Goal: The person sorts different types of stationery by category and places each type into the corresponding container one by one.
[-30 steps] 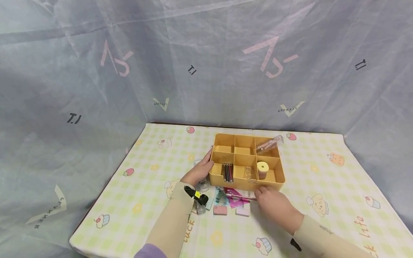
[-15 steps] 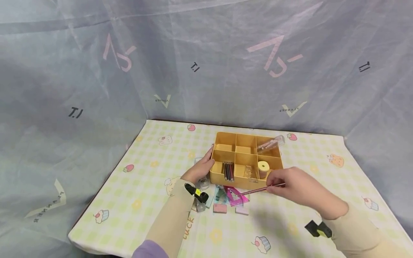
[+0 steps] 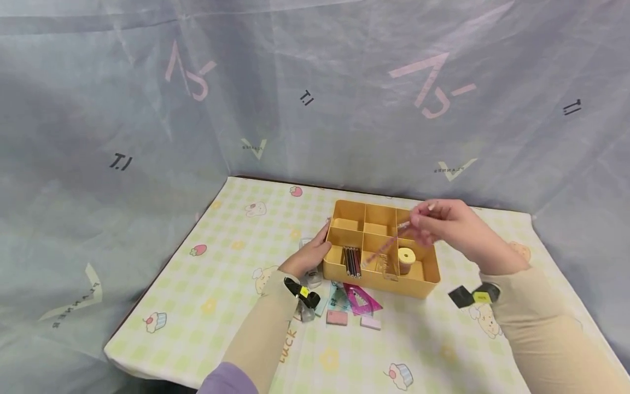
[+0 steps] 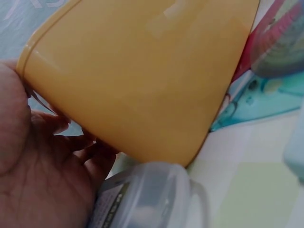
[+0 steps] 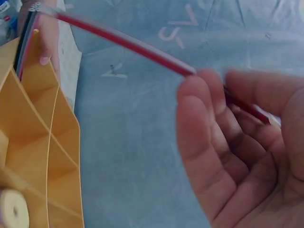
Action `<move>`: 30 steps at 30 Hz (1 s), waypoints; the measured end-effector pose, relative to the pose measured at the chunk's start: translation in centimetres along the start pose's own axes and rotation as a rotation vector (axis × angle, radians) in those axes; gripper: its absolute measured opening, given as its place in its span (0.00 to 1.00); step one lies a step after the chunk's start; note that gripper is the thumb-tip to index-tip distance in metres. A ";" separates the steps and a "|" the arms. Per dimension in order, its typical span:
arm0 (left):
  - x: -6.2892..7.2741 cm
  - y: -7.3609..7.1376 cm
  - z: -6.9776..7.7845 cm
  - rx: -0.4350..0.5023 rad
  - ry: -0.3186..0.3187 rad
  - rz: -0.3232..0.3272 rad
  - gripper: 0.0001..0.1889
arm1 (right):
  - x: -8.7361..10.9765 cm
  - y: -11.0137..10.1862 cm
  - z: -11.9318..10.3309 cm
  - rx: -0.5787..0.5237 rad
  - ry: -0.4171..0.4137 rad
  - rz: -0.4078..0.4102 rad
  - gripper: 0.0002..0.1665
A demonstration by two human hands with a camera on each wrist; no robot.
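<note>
Between its thumb and fingers my right hand pinches a red pencil, slanting above the divided organizer box. My left hand grips the box at its left wall, with the thumb near the rim and fingers along the outside. In the front left compartment lie several dark pencils. The front middle one holds a small clear item. A tub with a yellow lid sits in the front right one. My right hand hides most of the back right compartment.
Before the box lie a pink set square, a blue ruler piece, a pink eraser and a pale eraser. A clear plastic container stands by my left hand. A grey curtain hangs behind the table.
My right hand has lifted the pencil from in front of the box and carried it up over the right side. My left hand stays at the box.
</note>
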State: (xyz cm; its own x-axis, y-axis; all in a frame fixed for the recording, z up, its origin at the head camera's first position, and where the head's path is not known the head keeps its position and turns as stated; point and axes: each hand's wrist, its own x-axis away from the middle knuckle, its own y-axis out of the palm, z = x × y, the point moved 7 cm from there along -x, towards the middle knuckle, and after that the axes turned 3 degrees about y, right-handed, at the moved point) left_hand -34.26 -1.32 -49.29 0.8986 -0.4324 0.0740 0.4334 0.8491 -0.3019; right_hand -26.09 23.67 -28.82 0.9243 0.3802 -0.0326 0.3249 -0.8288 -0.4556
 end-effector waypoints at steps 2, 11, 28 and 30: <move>0.0 0.1 0.0 0.002 0.005 -0.004 0.34 | -1.5 0.8 -0.2 -0.020 -0.003 0.036 0.18; 0.0 0.5 0.3 -0.022 0.005 0.000 0.33 | -7.0 7.8 2.0 0.578 -0.068 -0.021 0.16; 0.0 0.0 0.2 -0.084 -0.034 0.008 0.33 | -5.8 13.1 2.2 0.967 -0.456 -0.135 0.11; 0.0 -0.1 0.2 -0.088 -0.038 0.012 0.33 | -5.7 13.8 2.2 0.993 -0.529 -0.171 0.10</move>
State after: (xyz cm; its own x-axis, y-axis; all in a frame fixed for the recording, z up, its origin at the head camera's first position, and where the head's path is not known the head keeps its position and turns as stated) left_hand -34.30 -1.39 -49.07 0.9065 -0.4088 0.1054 0.4162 0.8235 -0.3854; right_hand -27.29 11.01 -36.83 0.6064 0.7776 -0.1659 -0.0809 -0.1473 -0.9858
